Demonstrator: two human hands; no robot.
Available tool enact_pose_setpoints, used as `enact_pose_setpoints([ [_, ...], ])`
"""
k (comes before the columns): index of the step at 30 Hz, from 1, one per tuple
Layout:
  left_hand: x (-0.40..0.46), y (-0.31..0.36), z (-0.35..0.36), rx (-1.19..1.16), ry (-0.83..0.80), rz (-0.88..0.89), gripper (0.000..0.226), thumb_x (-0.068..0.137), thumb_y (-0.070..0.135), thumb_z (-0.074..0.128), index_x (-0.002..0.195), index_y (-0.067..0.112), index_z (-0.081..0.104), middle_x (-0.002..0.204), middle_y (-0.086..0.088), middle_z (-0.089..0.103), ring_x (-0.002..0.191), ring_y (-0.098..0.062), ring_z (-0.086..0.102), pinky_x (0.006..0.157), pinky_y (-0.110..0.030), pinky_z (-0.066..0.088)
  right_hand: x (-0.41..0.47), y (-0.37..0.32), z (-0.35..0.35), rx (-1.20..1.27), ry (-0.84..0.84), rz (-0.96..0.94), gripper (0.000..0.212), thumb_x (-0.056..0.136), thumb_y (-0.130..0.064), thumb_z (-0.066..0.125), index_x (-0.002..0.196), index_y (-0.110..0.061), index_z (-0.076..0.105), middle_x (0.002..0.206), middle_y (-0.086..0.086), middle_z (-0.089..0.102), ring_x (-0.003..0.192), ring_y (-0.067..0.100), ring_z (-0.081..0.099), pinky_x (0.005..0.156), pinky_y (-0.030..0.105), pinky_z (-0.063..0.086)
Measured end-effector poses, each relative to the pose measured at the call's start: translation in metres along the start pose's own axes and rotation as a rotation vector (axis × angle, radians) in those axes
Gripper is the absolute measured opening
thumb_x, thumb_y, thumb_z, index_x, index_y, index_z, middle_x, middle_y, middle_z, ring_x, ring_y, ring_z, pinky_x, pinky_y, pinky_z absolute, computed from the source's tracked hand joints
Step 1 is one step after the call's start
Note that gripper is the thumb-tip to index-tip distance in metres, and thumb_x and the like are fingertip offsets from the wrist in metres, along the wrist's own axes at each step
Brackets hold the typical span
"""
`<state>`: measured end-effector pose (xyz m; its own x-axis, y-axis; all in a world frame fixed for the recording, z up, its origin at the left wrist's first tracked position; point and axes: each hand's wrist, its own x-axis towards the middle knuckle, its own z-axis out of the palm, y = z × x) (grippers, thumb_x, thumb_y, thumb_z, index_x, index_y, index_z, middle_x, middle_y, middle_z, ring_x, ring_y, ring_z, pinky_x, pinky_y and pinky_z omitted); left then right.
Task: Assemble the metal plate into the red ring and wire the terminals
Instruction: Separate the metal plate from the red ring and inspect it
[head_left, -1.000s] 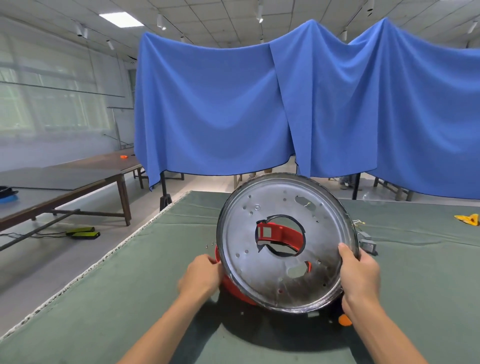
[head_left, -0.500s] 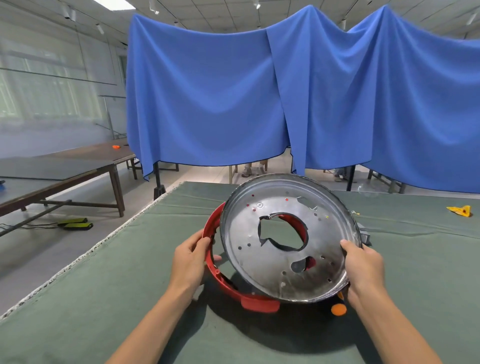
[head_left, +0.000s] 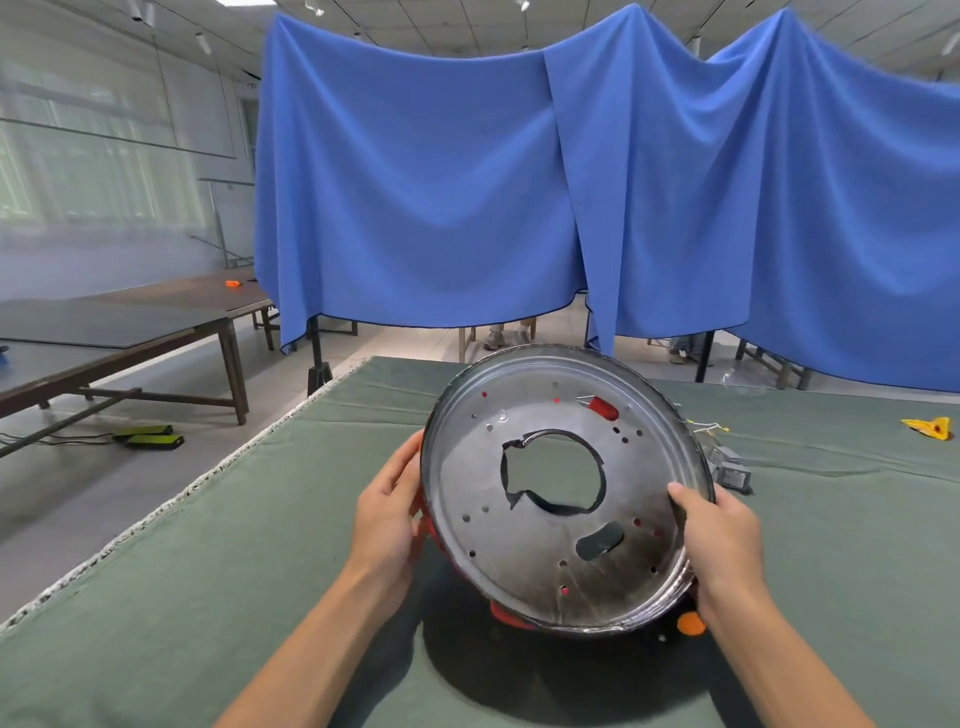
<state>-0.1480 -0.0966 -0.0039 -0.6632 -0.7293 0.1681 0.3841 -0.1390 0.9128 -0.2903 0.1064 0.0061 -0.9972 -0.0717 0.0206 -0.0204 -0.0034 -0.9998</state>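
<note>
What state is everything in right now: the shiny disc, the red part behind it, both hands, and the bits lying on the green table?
Metal plate: tilted, held above the table, covering most of the ring.
Red ring: behind the plate, only slivers showing.
Left hand: holding the left edge.
Right hand: gripping the right rim.
Orange disc: lying on the green table.
Yellow piece: lying at the far right.

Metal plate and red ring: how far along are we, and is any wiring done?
Done: metal plate lies over the red ring, red showing through its holes. In hand: left hand and right hand grip opposite rims, assembly tilted off the green mat; full seating unclear. Left: wiring; loose wires lie behind, unconnected as far as visible.
</note>
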Motion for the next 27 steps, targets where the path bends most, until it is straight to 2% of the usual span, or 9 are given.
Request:
enact_pose_setpoints([
  [5,-0.001,0.005,-0.003,-0.180,-0.084,-0.031,0.031,0.099,0.015,0.040,0.125,0.011,0.055,0.050,0.013,0.058,0.040,0.001,0.053,0.041,-0.011,0.043,-0.007,0.003,0.007,-0.046,-0.017,-0.058,0.016,0.093,-0.015,0.054,0.079,-0.016,0.063,0.084,0.011,0.069,0.082,0.031,0.064,0.074,0.042,0.052],
  [8,-0.003,0.007,-0.004,-0.218,-0.113,-0.074,0.036,0.098,0.028,0.042,0.127,0.011,0.055,0.055,0.010,0.062,0.053,-0.005,0.061,0.052,-0.019,0.050,-0.009,0.003,0.008,-0.054,-0.030,-0.060,0.016,0.093,-0.015,0.053,0.080,-0.016,0.062,0.084,0.012,0.068,0.082,0.032,0.064,0.076,0.045,0.053],
  [10,-0.005,0.009,-0.003,-0.186,-0.163,-0.075,0.040,0.096,0.038,0.044,0.120,0.011,0.060,0.063,0.005,0.068,0.059,-0.009,0.065,0.056,-0.024,0.052,-0.010,0.002,0.008,-0.054,-0.035,-0.066,0.017,0.093,-0.015,0.054,0.079,-0.016,0.062,0.083,0.011,0.068,0.083,0.033,0.064,0.078,0.047,0.053],
  [13,-0.009,0.009,-0.001,-0.125,-0.150,-0.011,0.036,0.088,0.046,0.047,0.091,0.018,0.069,0.057,0.002,0.067,0.053,-0.007,0.064,0.056,-0.021,0.052,-0.012,0.000,0.008,-0.059,-0.029,-0.089,0.018,0.093,-0.015,0.054,0.077,-0.016,0.061,0.081,0.011,0.067,0.083,0.034,0.063,0.077,0.046,0.052],
  [15,-0.012,0.012,0.001,-0.066,-0.152,0.010,0.042,0.086,0.048,0.051,0.112,0.018,0.064,0.092,-0.005,0.074,0.088,-0.016,0.070,0.080,-0.033,0.054,-0.012,0.001,0.008,-0.075,-0.024,-0.112,0.017,0.092,-0.016,0.055,0.077,-0.013,0.062,0.080,0.014,0.067,0.081,0.035,0.062,0.076,0.046,0.052],
  [17,-0.015,0.015,0.002,-0.031,-0.147,0.009,0.056,0.081,0.044,0.060,0.131,0.021,0.051,0.121,-0.005,0.065,0.112,-0.023,0.062,0.098,-0.046,0.046,-0.012,0.001,0.008,-0.086,-0.023,-0.135,0.017,0.092,-0.016,0.056,0.077,-0.010,0.062,0.079,0.018,0.066,0.074,0.033,0.059,0.072,0.045,0.052],
  [21,-0.014,0.015,0.000,0.013,-0.152,0.042,0.059,0.072,0.029,0.062,0.129,0.029,0.050,0.118,-0.003,0.067,0.105,-0.025,0.066,0.093,-0.050,0.050,-0.011,0.002,0.007,-0.088,-0.017,-0.158,0.018,0.090,-0.016,0.058,0.075,-0.007,0.062,0.081,0.023,0.065,0.067,0.027,0.053,0.066,0.037,0.046],
  [24,-0.012,0.013,-0.002,0.015,-0.149,0.056,0.057,0.067,0.020,0.059,0.123,0.031,0.055,0.114,-0.006,0.068,0.101,-0.029,0.067,0.087,-0.050,0.053,-0.010,0.002,0.006,-0.088,-0.007,-0.169,0.017,0.090,-0.018,0.059,0.077,-0.007,0.063,0.081,0.020,0.067,0.073,0.039,0.058,0.072,0.045,0.052],
  [27,-0.011,0.012,-0.005,-0.002,-0.151,0.047,0.055,0.064,0.016,0.058,0.116,0.032,0.060,0.111,-0.008,0.069,0.098,-0.031,0.067,0.080,-0.047,0.056,-0.011,0.001,0.006,-0.091,-0.012,-0.179,0.018,0.090,-0.019,0.059,0.076,-0.009,0.064,0.078,0.016,0.068,0.082,0.040,0.062,0.077,0.050,0.052],
])
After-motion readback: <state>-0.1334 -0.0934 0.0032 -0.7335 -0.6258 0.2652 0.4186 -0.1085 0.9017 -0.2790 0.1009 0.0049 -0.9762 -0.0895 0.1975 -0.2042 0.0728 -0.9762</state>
